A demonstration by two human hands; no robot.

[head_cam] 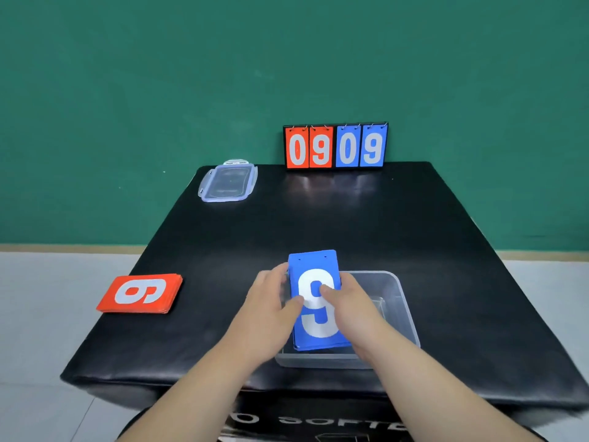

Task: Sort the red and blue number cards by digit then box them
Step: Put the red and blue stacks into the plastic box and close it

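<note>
A stack of blue number cards (314, 272) with a white 9 on top is held over the clear plastic box (403, 311) near the table's front. My left hand (271, 298) grips the stack's left edge, thumb on the top card. My right hand (350, 301) grips the right edge, its thumb pressed on the 9. A stack of red number cards (140, 293), 9 on top and turned sideways, lies flat at the table's left edge.
The clear box lid (228, 183) lies at the back left of the black table (318, 218). A scoreboard stand (335, 145) reading 09 in red and 09 in blue stands at the back edge against the green wall.
</note>
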